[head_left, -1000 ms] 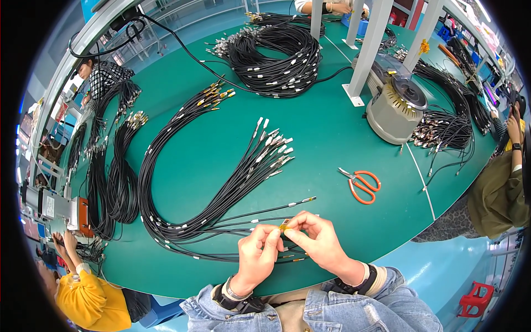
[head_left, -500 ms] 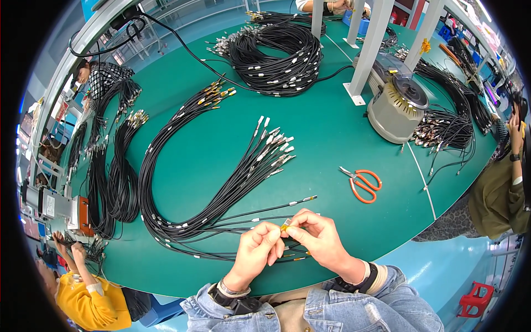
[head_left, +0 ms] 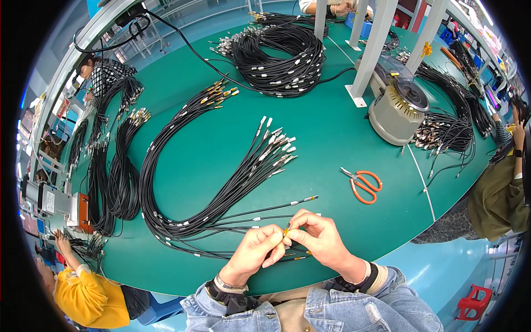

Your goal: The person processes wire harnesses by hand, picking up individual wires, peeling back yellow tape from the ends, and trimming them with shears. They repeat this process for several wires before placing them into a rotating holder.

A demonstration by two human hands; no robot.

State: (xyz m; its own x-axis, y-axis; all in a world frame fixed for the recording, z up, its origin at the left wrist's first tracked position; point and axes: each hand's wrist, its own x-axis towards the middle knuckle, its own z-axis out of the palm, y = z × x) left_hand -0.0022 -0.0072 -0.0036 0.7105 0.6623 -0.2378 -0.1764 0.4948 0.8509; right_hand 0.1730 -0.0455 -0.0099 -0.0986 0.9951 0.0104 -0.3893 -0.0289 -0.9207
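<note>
At the table's near edge, my left hand (head_left: 253, 252) and my right hand (head_left: 322, 241) meet with thumbs and fingers pinched together. Between the fingertips shows a small yellow piece (head_left: 286, 230) with a dark tip; the fingers cover most of it, and whether it joins a cable cannot be made out. Just beyond, a bundle of black cables (head_left: 191, 221) with white tags bends in a U, and a few loose cable ends pass beside and behind my hands. Pliers with orange handles (head_left: 365, 187) lie to the right, apart from my hands.
A thick coil of black cables (head_left: 279, 61) lies at the back. Grey posts (head_left: 374, 50) and a round beige machine (head_left: 397, 116) stand at the right. More cable bundles (head_left: 119, 182) hang at the left. People sit around the green table (head_left: 326, 138); a red stool (head_left: 474, 302) stands on the floor.
The yellow piece has turned slightly between my fingertips, and its pale end now looks dark. My left hand has shifted a little; the cables and pliers lie as before.
</note>
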